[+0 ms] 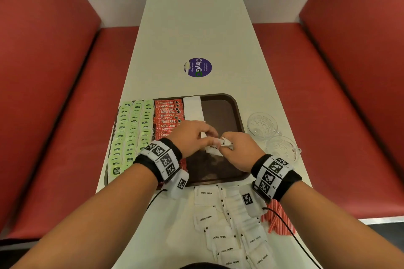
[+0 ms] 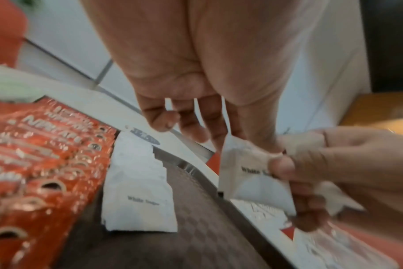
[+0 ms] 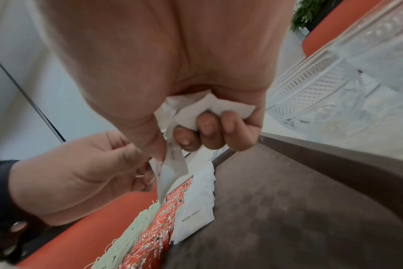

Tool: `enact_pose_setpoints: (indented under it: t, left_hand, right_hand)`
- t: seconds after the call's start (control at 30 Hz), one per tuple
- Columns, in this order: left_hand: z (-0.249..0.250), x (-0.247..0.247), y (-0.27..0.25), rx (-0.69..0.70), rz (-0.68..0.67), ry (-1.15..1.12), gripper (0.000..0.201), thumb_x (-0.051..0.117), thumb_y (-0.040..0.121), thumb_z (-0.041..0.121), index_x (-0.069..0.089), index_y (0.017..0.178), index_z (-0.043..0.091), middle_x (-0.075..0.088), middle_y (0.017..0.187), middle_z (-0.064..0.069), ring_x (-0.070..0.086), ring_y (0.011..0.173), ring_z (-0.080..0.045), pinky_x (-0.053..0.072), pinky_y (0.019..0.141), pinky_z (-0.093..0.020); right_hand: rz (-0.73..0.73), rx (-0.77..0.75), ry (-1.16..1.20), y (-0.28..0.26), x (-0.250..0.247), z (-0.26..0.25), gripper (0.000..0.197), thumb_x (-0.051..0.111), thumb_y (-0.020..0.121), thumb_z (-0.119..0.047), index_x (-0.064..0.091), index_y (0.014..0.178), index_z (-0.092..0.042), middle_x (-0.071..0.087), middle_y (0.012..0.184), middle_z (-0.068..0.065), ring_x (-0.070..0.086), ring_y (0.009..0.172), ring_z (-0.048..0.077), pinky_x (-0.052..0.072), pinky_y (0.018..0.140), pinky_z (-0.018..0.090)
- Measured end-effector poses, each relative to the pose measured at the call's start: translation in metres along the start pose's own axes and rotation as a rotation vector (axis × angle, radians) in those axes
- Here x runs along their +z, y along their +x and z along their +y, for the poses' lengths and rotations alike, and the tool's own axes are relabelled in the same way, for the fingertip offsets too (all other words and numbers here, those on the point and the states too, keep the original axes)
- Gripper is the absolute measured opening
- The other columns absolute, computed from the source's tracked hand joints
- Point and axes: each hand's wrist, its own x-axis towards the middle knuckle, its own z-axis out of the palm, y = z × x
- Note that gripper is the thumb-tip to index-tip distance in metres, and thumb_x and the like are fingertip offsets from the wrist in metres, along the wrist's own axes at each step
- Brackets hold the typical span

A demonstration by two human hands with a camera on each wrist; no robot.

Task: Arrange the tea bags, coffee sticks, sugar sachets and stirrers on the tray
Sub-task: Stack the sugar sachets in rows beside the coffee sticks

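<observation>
The brown tray (image 1: pixel 235 111) sits at the near end of the white table (image 1: pixel 196 28). The tea bags (image 1: pixel 131 129) lie in green rows along the tray's left edge. The red coffee sticks (image 1: pixel 167 116) lie in a row right beside them. Next comes a white row of sugar sachets (image 1: pixel 192 108), starting at the tray's far edge. Each kind has its own strip, so the tray looks neat and each thing is easy to find. The right side of the tray is bare and brown, likely kept for the stirrers.

Both hands meet over the middle of the tray. The right hand (image 1: pixel 242 150) has its fingers curled round a small bunch of sachets (image 3: pixel 209 107). It holds them like a stock to draw from. The left hand (image 1: pixel 192 137) pinches one sugar sachet (image 2: pixel 249 171) with thumb and fingertips, at the front of the bunch. I think it is pulling this one free to lay it at the near end of the white row, but the view is blurry there.

More loose sachets (image 1: pixel 229 225) lie in a heap on the table, just past the tray's near edge. The red stirrers (image 1: pixel 277 218) lie by the table's right edge, not yet on the tray. Two glass cups (image 1: pixel 262 124) stand beside the tray's right edge.
</observation>
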Motion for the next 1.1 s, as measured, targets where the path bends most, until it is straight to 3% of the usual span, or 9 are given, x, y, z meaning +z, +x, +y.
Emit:
enact_pose_setpoints:
  t: [0.1,0.23,0.3,0.43,0.63,0.73,0.9,1.0,1.1]
  left_hand:
    - [-0.005,-0.001,-0.001,-0.013,-0.047,0.137,0.019,0.067,0.091,0.039,0.075,0.102,0.026,0.069,0.091,0.013,0.058,0.078,-0.005,0.043,0.071,-0.025]
    - [-0.022,-0.009,0.001,-0.189,0.083,0.161,0.015,0.064,0.095,0.033,0.072,0.103,0.024,0.067,0.093,0.007,0.060,0.087,-0.012,0.047,0.079,-0.029]
    - [-0.030,-0.010,0.003,-0.268,0.046,0.201,0.017,0.065,0.094,0.032,0.072,0.105,0.021,0.067,0.095,0.005,0.061,0.090,-0.014,0.047,0.080,-0.028]
    - [-0.034,-0.002,0.009,-0.307,-0.127,0.301,0.025,0.067,0.093,0.036,0.071,0.111,0.019,0.070,0.106,0.001,0.063,0.097,-0.016,0.053,0.087,-0.032]
    - [-0.031,0.001,0.020,-0.385,-0.059,0.345,0.026,0.072,0.086,0.041,0.070,0.104,0.022,0.067,0.102,0.002,0.062,0.095,-0.017,0.054,0.086,-0.035]
    - [-0.030,0.002,0.020,-0.347,-0.045,0.356,0.024,0.075,0.084,0.042,0.064,0.099,0.027,0.062,0.101,0.003,0.059,0.093,-0.017,0.052,0.083,-0.034]
    - [-0.029,0.008,0.018,-0.270,-0.206,0.480,0.027,0.073,0.085,0.041,0.067,0.109,0.030,0.060,0.111,0.002,0.058,0.102,-0.020,0.051,0.090,-0.035]
    - [-0.028,0.006,0.016,-0.257,-0.204,0.470,0.027,0.070,0.088,0.042,0.067,0.111,0.029,0.061,0.111,0.002,0.058,0.101,-0.019,0.051,0.089,-0.034]
    - [-0.018,-0.004,0.009,-0.138,-0.114,0.273,0.021,0.065,0.092,0.043,0.070,0.108,0.029,0.063,0.101,0.010,0.058,0.093,-0.006,0.049,0.084,-0.029]
  right_hand:
    - [0.004,0.003,-0.003,0.001,-0.002,-0.003,0.017,0.059,0.096,-0.029,0.061,0.090,-0.012,0.064,0.080,0.002,0.059,0.075,0.018,0.048,0.069,0.036]
    - [0.001,0.035,0.031,-0.001,-0.007,-0.007,0.014,0.050,0.098,-0.020,0.062,0.099,-0.014,0.065,0.089,0.000,0.059,0.083,0.017,0.047,0.075,0.031]
    - [-0.020,0.042,0.035,-0.003,-0.007,-0.007,0.017,0.044,0.100,-0.020,0.059,0.098,-0.012,0.063,0.084,0.001,0.059,0.079,0.018,0.045,0.071,0.032]
    - [-0.020,0.070,0.085,-0.004,-0.006,-0.006,0.017,0.037,0.102,-0.021,0.051,0.098,-0.012,0.062,0.081,0.006,0.058,0.075,0.024,0.049,0.071,0.040]
    - [-0.025,0.108,0.131,-0.003,-0.005,-0.009,0.009,0.039,0.102,-0.024,0.042,0.106,-0.016,0.063,0.087,0.013,0.065,0.080,0.032,0.054,0.075,0.050]
    - [-0.011,0.113,0.136,-0.002,-0.007,-0.010,0.013,0.045,0.100,-0.026,0.042,0.107,-0.016,0.060,0.085,0.007,0.063,0.078,0.026,0.053,0.073,0.043]
    - [0.017,0.071,0.098,-0.001,-0.006,-0.013,0.019,0.055,0.095,-0.020,0.038,0.099,-0.014,0.049,0.077,-0.001,0.046,0.063,0.013,0.037,0.056,0.027]
    - [-0.025,0.074,0.093,0.001,-0.003,-0.014,0.015,0.050,0.097,-0.017,0.037,0.103,-0.011,0.047,0.080,-0.001,0.046,0.066,0.013,0.037,0.058,0.029]
    - [-0.066,0.096,0.102,0.001,-0.001,-0.015,0.009,0.046,0.098,-0.020,0.044,0.099,-0.011,0.059,0.085,0.008,0.057,0.076,0.026,0.045,0.067,0.038]
